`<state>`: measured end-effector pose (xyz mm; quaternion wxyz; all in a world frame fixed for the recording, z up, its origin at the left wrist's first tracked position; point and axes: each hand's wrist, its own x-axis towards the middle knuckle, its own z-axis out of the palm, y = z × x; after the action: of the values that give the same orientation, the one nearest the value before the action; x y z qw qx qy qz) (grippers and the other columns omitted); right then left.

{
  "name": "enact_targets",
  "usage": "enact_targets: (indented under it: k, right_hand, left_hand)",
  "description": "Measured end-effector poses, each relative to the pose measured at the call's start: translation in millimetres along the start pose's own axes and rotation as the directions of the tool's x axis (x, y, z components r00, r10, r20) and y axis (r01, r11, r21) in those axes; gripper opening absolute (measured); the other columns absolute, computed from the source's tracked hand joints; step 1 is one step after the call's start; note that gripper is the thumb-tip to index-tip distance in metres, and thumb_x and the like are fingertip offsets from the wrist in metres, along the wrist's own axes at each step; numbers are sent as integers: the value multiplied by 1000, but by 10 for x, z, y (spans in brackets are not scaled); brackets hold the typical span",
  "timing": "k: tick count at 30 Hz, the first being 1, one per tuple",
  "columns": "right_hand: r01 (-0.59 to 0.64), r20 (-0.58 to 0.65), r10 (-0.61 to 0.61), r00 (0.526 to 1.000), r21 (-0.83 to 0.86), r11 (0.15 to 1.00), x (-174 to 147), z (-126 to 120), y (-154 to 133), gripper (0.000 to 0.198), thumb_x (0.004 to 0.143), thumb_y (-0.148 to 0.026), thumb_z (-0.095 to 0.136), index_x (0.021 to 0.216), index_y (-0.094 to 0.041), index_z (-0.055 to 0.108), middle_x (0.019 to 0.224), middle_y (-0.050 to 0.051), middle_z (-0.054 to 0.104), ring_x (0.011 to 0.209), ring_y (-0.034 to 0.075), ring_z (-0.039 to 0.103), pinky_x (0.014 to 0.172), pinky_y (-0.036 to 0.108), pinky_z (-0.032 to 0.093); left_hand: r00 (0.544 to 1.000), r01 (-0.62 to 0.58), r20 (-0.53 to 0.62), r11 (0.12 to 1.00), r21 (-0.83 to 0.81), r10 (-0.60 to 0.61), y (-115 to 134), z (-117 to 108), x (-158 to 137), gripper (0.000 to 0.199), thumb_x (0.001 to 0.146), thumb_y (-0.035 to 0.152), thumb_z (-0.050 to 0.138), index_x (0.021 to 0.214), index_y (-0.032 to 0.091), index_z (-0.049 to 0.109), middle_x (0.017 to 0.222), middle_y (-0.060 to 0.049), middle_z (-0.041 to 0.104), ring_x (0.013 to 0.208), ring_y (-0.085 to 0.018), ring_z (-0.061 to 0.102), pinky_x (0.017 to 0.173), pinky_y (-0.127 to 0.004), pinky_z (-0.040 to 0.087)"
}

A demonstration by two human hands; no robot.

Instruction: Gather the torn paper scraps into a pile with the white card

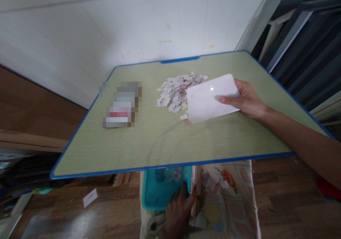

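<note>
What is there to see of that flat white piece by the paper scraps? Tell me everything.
The flat white piece looks like smooth, glossy plastic, with a bright reflection, a rounded upper right corner and a small dark spot, perhaps a hole, near its left end. The right hand holds the other end, thumb across the face. It slants above the table, overlapping the paper scraps in view; contact with them is unclear.

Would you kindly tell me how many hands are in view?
2: the right hand holds a white panel over the table; the left hand is lower in view, below the table's near edge, by the turquoise tray.
</note>
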<state>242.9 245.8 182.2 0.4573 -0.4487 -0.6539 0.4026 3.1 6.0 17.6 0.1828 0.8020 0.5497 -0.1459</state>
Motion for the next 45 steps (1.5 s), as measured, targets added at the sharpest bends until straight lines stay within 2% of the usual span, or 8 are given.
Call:
enact_targets:
  k: [6, 12, 25, 31, 36, 39, 43, 45]
  right_hand:
    - [44, -26, -45, 999, -34, 998, -2, 20, -3, 37, 57, -33, 66, 91, -20, 57, 82, 1, 60, 66, 15, 57, 55, 29, 48]
    - [88, -58, -96, 994, -125, 988, 3, 39, 2, 38, 58, -35, 64, 92, -20, 56, 82, 2, 60, 68, 17, 57, 57, 30, 49]
    - [158, 186, -129, 974, -151, 976, -125, 163, -106, 35, 61, -32, 63, 91, -17, 56, 84, 1, 61, 73, 17, 57, 61, 28, 48]
    - [64, 346, -68, 936, 21, 998, -216, 242, -173, 33, 61, -29, 63, 92, -20, 56, 81, -1, 61, 69, 14, 58, 57, 26, 48]
    - [24, 240, -31, 970, 35, 999, -200, 218, -171, 33, 58, -27, 65, 89, -20, 57, 80, 0, 61, 67, 15, 57, 56, 26, 48]
    - [3, 299, -23, 954, 66, 998, -203, 229, -172, 31, 58, -25, 65, 88, -19, 57, 79, 0, 61, 65, 14, 57, 55, 25, 48]
    - [-8, 378, -46, 925, 140, 990, -235, 271, -193, 32, 59, -20, 64, 91, -21, 56, 81, -2, 62, 66, 12, 58, 55, 22, 48]
    - [-17, 399, -47, 916, 157, 987, -251, 288, -207, 32, 60, -19, 64, 91, -21, 56, 81, -2, 62, 66, 12, 58, 55, 22, 49]
  left_hand:
    - [1000, 11, -9, 1000, 5, -11, -4, 49, 13, 122, 24, 47, 74, 125, 30, 7, 123, -18, 35, 100, -30, 44, 75, -40, 42]
    - [1000, 10, -6, 1000, 6, -10, -9, 61, -7, 116, 32, 45, 73, 125, 31, 5, 124, -17, 34, 102, -29, 43, 76, -40, 42]
    - [1000, 8, 14, 1000, -10, -8, -5, 62, 19, 123, 21, 49, 73, 125, 31, 10, 124, -19, 34, 102, -30, 43, 79, -39, 41]
    - [1000, -3, -1, 1000, 30, 3, -6, -8, -1, 103, 41, 38, 70, 125, 30, 11, 123, -16, 36, 101, -29, 44, 75, -39, 43]
    - [999, -6, -49, 994, 109, 11, -10, -9, -20, 84, 59, 16, 57, 125, 33, 8, 122, -13, 38, 98, -25, 47, 74, -36, 43]
    - [999, 16, -45, 995, 94, -12, -11, 11, -27, 89, 55, 21, 63, 125, 33, 9, 123, -13, 37, 99, -26, 46, 76, -36, 43]
    - [1000, 29, 7, 999, 17, -29, 20, -22, -24, 115, 27, 38, 76, 125, 30, 15, 125, -15, 34, 103, -30, 42, 79, -39, 41]
    - [999, 52, 10, 999, 14, -52, 41, -58, -19, 117, 23, 36, 77, 124, 30, 18, 125, -15, 34, 104, -30, 42, 80, -38, 40]
